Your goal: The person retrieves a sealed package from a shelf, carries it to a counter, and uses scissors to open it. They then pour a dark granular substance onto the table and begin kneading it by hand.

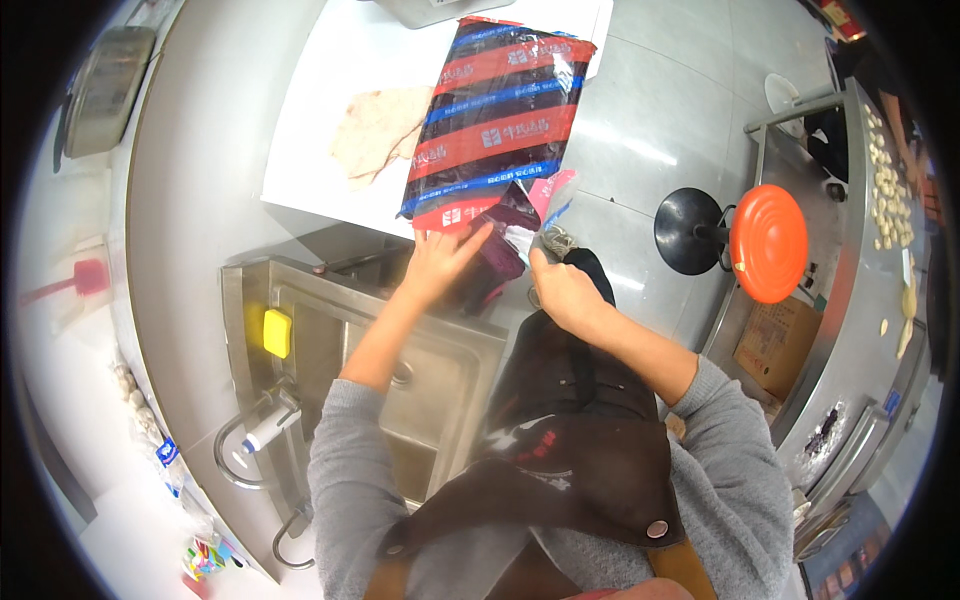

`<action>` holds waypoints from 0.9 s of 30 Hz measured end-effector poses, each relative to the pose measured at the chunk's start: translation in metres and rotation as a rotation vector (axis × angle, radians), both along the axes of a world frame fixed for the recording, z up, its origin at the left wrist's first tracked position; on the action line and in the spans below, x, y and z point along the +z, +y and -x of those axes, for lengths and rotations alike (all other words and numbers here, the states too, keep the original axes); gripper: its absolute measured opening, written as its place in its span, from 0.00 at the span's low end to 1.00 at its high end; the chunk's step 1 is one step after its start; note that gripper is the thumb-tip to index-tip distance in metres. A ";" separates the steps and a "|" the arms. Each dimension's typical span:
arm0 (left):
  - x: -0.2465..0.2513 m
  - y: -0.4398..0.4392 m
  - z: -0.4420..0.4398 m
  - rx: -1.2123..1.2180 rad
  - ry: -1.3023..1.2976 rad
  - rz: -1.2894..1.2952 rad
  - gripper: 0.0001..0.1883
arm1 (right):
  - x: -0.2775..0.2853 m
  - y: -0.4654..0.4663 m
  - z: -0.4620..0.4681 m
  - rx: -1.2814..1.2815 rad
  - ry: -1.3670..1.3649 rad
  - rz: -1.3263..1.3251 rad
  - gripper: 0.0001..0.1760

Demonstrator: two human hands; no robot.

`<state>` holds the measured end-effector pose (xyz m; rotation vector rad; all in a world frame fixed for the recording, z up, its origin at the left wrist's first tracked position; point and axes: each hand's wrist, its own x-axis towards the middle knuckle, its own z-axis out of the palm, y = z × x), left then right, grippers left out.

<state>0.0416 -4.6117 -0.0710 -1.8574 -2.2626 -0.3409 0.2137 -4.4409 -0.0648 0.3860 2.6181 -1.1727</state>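
A large plastic bag [499, 112] with red and blue stripes and printed writing lies on a white worktop [322, 165]. Its near end is torn, and a dark purplish-red slab [501, 251], which looks like meat, shows past the worktop's edge. My left hand [444, 261] grips this near end, thumb and fingers spread over the film and slab. Close by on the right, my right hand [568, 291] is curled with the thumb up, beside loose film at the opening. What lies inside its fingers is hidden. A pink torn flap [551, 193] stands up above the right hand.
Below left is a steel sink [420, 397] with a yellow sponge [277, 333] on its rim. A pale cloth [379, 131] lies beside the bag. An orange round-topped stool [770, 244] stands at right, near a steel table [847, 300] with dough pieces [892, 195] and another person's arm.
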 end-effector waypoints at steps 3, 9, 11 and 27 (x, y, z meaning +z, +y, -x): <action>0.004 0.000 -0.001 -0.001 0.000 0.055 0.35 | 0.006 0.002 -0.001 0.009 -0.039 -0.022 0.09; 0.021 0.016 0.011 -0.046 -0.256 0.257 0.33 | 0.013 0.036 0.010 0.016 -0.070 -0.036 0.11; 0.025 0.020 0.012 -0.110 -0.177 0.214 0.32 | 0.010 0.039 0.018 0.058 -0.123 0.007 0.12; 0.023 -0.005 0.018 -0.138 -0.343 0.114 0.28 | 0.043 0.027 0.009 0.036 -0.142 0.207 0.14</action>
